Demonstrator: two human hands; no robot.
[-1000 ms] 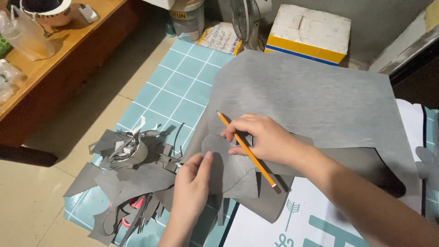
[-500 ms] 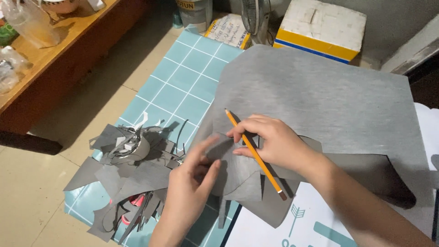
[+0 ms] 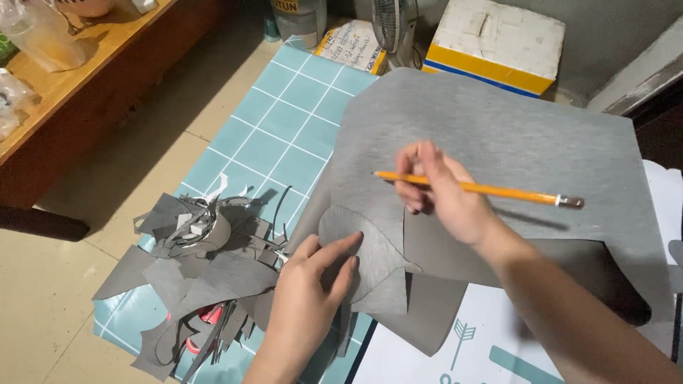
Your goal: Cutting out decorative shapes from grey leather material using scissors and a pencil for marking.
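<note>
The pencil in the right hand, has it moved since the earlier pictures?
Yes. The pencil has swung from a steep diagonal to nearly level and now lies higher over the large grey sheet, in the right hand.

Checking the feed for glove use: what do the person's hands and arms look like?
No gloves. The left hand and right hand are bare, and both forearms are uncovered with no sleeves in view. No rings, watch or bands show. The fingers have short, unpainted nails.

The left hand (image 3: 307,299) covers part of the cut grey piece (image 3: 370,263). The red-handled tool (image 3: 206,316) lies mostly buried under grey scraps (image 3: 206,270). The fan (image 3: 390,25) is cut off at the far edge.
</note>
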